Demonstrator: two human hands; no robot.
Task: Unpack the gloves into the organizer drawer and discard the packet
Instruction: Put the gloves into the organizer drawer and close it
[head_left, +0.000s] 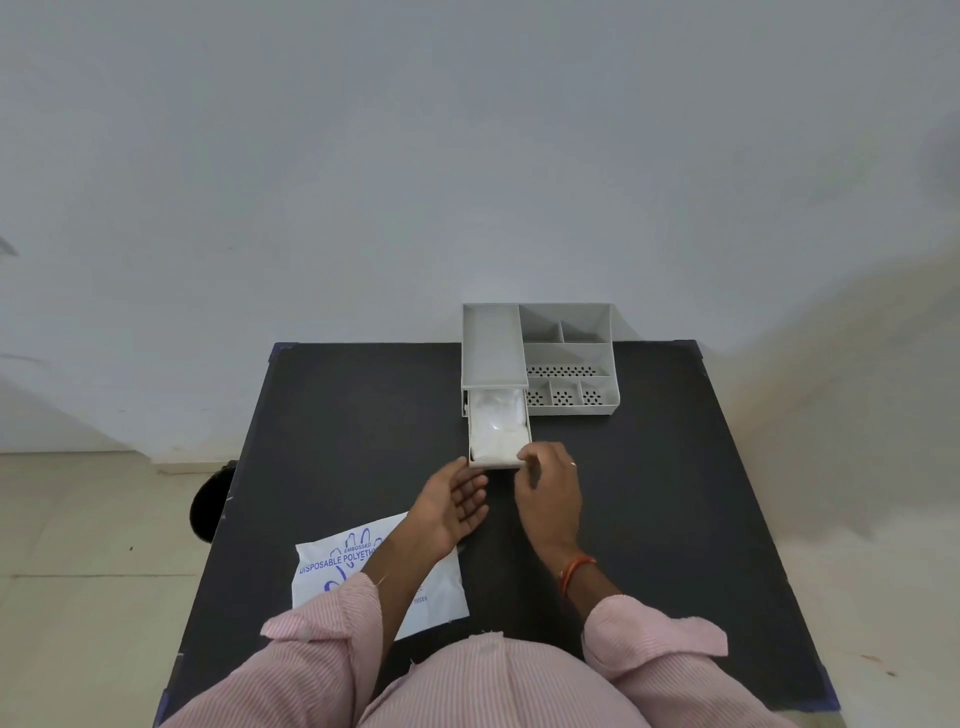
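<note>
Two hands work at the near edge of the pulled-out drawer (500, 434). Nearest the person, the packet (332, 571) lies flat on the black bench (649, 519), partly under the left forearm, apparently emptied and not yet discarded. Beyond it, the left hand (457, 506) is open, palm up, fingers apart, its tips just beside the drawer's front left corner. The right hand (548, 491) has thumb and fingers pinched on the drawer's front right edge. The gloves (496, 426) fill the drawer, a white wad. To close it well, both hands should push evenly and straight into the organizer (569, 358), with the gloves tucked below the rim.
</note>
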